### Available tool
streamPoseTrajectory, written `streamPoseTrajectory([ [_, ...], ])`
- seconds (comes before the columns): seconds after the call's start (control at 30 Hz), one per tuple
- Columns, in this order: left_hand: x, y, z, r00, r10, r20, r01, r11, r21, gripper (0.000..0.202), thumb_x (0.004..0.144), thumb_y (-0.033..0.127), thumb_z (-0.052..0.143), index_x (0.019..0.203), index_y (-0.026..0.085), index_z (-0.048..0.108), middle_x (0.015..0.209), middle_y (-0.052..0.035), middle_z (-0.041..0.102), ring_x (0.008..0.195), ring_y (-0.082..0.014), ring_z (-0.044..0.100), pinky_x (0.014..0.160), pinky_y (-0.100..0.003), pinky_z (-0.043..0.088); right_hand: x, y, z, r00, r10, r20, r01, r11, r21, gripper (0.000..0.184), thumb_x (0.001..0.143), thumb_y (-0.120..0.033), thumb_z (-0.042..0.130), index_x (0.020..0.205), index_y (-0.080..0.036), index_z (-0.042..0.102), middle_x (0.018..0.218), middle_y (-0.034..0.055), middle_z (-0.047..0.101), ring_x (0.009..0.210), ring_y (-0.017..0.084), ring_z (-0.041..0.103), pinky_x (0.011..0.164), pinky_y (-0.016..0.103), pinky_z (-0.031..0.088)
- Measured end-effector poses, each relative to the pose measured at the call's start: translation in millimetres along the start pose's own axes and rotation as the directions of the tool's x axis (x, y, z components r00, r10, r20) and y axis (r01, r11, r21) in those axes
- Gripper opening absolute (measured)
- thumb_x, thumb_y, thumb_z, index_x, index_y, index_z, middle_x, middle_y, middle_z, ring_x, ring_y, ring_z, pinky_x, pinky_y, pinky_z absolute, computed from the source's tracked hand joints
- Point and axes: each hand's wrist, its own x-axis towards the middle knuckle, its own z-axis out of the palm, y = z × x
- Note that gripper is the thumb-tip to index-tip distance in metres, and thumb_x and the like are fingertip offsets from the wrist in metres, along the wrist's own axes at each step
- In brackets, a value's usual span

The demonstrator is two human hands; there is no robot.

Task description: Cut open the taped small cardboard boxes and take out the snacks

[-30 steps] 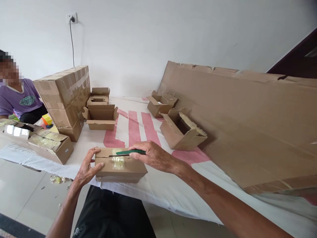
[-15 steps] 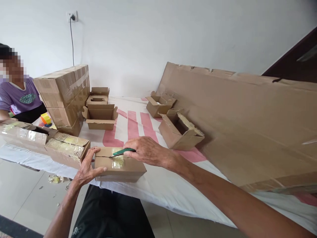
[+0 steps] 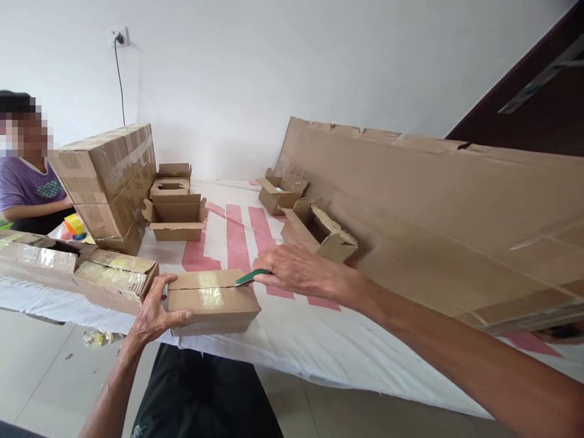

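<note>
A small shut cardboard box point(image 3: 212, 301) with clear tape across its lid lies at the near edge of the white and pink cloth point(image 3: 283, 347). My left hand point(image 3: 152, 310) grips the box's left end, thumb along its front face. My right hand point(image 3: 296, 271) is closed on a green-handled cutter point(image 3: 250, 277), whose tip rests at the right end of the lid's seam.
A long taped carton point(image 3: 77, 267) lies left of the box. Stacked sealed cartons point(image 3: 107, 182) and several opened small boxes point(image 3: 176, 216) stand behind. A big flat cardboard sheet point(image 3: 447, 225) leans at the right. A person in a purple shirt point(image 3: 25, 185) sits at far left.
My right hand has drawn the cutter rightward along the lid's seam, from the box's middle to its right end. The long carton at left has slid closer to the box.
</note>
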Motion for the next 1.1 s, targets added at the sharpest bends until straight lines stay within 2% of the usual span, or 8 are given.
streamPoseTrajectory([
  [0.13,-3,-3,-2.2,1.000,-0.020,0.018,0.022,0.992,-0.120,0.074,0.080,0.057,0.079,0.142,0.026,0.051,0.158,-0.0139,0.046,0.143,-0.0368,0.049,0.111,-0.048,0.050,-43,33,8,0.988,0.128,-0.085,-0.123,0.990,0.064,0.035,0.101,-0.049,0.050,0.105,-0.026,0.076,0.087,0.0032,0.073,0.077,0.022,0.063,0.071,0.035,0.048],
  [0.33,-5,0,-7.1,0.999,0.019,-0.028,-0.021,0.995,-0.100,0.038,0.094,0.053,0.065,0.121,0.026,0.063,0.166,-0.0124,0.039,0.154,-0.0354,0.039,0.110,-0.047,0.051,-114,89,146,0.851,0.443,-0.281,-0.407,0.896,0.178,0.037,0.096,-0.045,0.045,0.117,-0.024,0.068,0.100,0.0101,0.070,0.097,0.030,0.069,0.084,0.042,0.056],
  [0.43,-6,12,-11.7,0.995,0.094,-0.040,-0.092,0.995,0.042,0.029,0.092,0.049,0.068,0.109,0.025,0.068,0.163,-0.0117,0.043,0.153,-0.0358,0.040,0.117,-0.052,0.044,-121,100,181,0.839,0.453,-0.301,-0.416,0.891,0.182,0.038,0.097,-0.047,0.047,0.116,-0.023,0.068,0.108,0.0136,0.070,0.109,0.033,0.066,0.096,0.047,0.055],
  [0.63,-16,44,-19.5,0.971,0.227,-0.081,-0.215,0.968,0.128,0.019,0.092,0.044,0.070,0.088,0.025,0.071,0.118,-0.0091,0.072,0.124,-0.0319,0.062,0.112,-0.053,0.048,-69,57,129,0.862,0.380,-0.334,-0.223,0.878,0.423,0.048,0.100,-0.055,0.052,0.136,-0.025,0.058,0.144,0.0151,0.057,0.130,0.032,0.058,0.099,0.046,0.056],
  [0.77,-22,65,-26.1,0.962,0.246,0.119,-0.257,0.963,0.080,0.029,0.101,0.043,0.059,0.084,0.026,0.074,0.094,-0.0069,0.076,0.120,-0.0314,0.062,0.108,-0.051,0.049,-24,22,88,0.971,0.119,-0.208,-0.025,0.915,0.402,0.049,0.095,-0.042,0.064,0.141,-0.026,0.057,0.149,0.0115,0.056,0.140,0.029,0.052,0.114,0.046,0.046],
  [0.87,-22,75,-28.4,0.938,0.194,0.287,-0.237,0.963,0.125,0.040,0.107,0.040,0.049,0.079,0.025,0.074,0.089,-0.0075,0.074,0.108,-0.0288,0.064,0.100,-0.047,0.052,2,15,78,0.998,0.021,-0.064,0.002,0.942,0.336,0.034,0.090,-0.033,0.066,0.122,-0.023,0.069,0.127,0.0099,0.068,0.117,0.027,0.064,0.101,0.041,0.050],
  [1.0,-15,71,-24.9,0.915,0.193,0.354,-0.304,0.907,0.292,0.019,0.095,0.042,0.071,0.090,0.024,0.077,0.122,-0.0101,0.072,0.121,-0.0325,0.060,0.105,-0.051,0.050,27,26,83,0.989,0.147,-0.026,-0.118,0.874,0.471,0.027,0.091,-0.045,0.061,0.082,-0.020,0.067,0.083,0.0030,0.067,0.081,0.020,0.062,0.076,0.033,0.047],
  [1.1,-8,55,-21.5,0.933,0.161,0.320,-0.289,0.867,0.407,0.070,0.078,0.047,0.088,0.141,0.030,0.065,0.162,-0.0138,0.046,0.151,-0.0424,0.037,0.120,-0.064,0.036,41,38,91,0.965,0.257,0.048,-0.233,0.760,0.607,0.043,0.084,-0.060,0.064,0.070,-0.020,0.054,0.070,-0.0007,0.059,0.066,0.016,0.056,0.063,0.029,0.043],
])
